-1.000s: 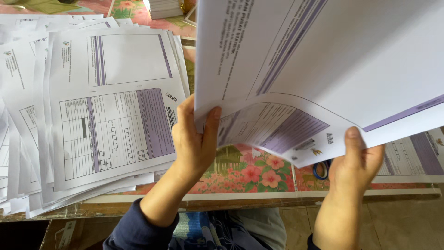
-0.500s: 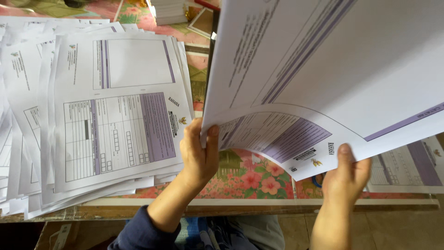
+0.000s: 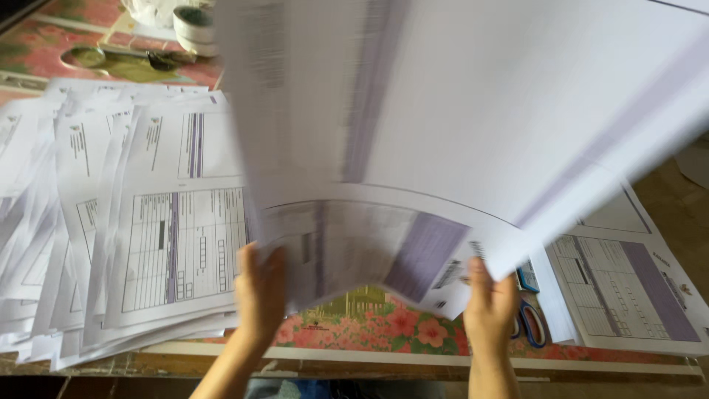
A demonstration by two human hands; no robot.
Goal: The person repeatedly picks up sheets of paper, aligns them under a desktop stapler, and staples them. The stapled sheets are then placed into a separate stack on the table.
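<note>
Head view: both hands, left hand and right hand, pinch raised printed sheets; cup's contents unclear.

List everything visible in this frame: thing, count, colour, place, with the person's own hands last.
held sheets: several, exact count unclear, white with purple print, motion-blurred, lifted above the table
fanned paper pile: many, white forms, table left
form stack: one stack, white with purple block, table right
scissors: one, blue handles, under the papers beside the right hand
tablecloth: one, floral pink and green, covers the table
cup: one, white, far left
left hand: one, grips the sheets' lower left edge
right hand: one, grips the lower right edge
</note>
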